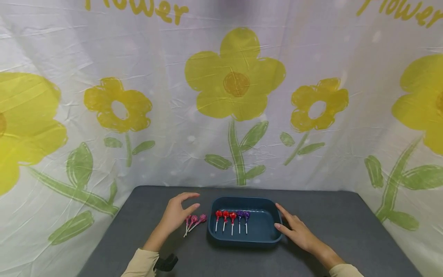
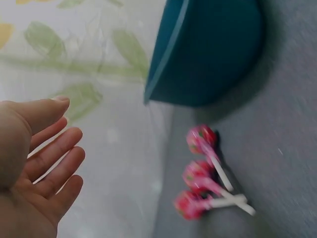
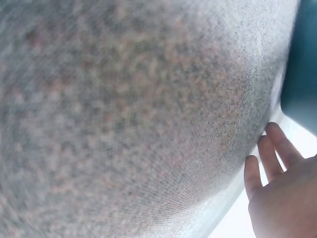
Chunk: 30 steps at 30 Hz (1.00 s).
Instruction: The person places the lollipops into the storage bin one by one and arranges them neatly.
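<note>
A dark blue rectangular box [image 1: 266, 223] holds three red lollipops [image 1: 225, 214] and two purple lollipops [image 1: 246, 214], lined up side by side with sticks toward the near side. Left of it, three pink lollipops [image 1: 202, 218] lie on the table, sticks crossing; the left wrist view shows these lollipops [image 2: 198, 176] beside the box's outer wall [image 2: 213, 54]. My left hand [image 1: 174, 213] hovers over there, thumb and fingers spread, holding nothing. My right hand [image 1: 299, 232] rests at the box's right rim, fingers extended and thumb tip over the edge.
The dark grey table [image 1: 322, 207] extends around the box. Behind it hangs a white curtain [image 1: 166, 154] with yellow flower prints. A small black object [image 1: 167, 263] shows by the left sleeve.
</note>
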Each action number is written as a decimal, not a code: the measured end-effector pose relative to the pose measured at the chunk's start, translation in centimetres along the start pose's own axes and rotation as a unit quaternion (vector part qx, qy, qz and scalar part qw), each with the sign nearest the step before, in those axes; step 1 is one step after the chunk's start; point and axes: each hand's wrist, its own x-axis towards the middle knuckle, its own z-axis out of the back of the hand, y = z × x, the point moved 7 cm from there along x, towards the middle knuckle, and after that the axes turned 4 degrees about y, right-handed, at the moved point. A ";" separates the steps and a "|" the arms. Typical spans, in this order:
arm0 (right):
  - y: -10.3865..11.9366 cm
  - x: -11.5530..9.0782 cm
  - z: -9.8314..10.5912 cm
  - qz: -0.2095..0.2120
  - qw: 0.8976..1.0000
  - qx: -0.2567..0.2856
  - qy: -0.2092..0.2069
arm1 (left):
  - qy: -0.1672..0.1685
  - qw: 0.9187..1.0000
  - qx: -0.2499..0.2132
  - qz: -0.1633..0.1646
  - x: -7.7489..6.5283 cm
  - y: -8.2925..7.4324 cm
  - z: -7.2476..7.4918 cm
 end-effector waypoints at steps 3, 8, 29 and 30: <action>0.0 0.0 0.0 -0.001 1.000 0.001 0.004 | -0.004 1.000 -0.004 0.005 -0.4 1.3 0.2; 0.1 -0.1 0.0 0.002 1.000 0.003 0.002 | -0.008 1.000 -0.017 0.003 -0.7 3.4 0.0; -0.1 0.1 0.0 0.002 1.000 -0.001 -0.003 | 0.004 0.998 -0.006 0.063 -1.0 8.8 -2.1; -0.1 0.0 0.0 0.002 1.000 0.000 -0.003 | 0.006 0.998 -0.005 0.065 -1.0 9.0 -2.2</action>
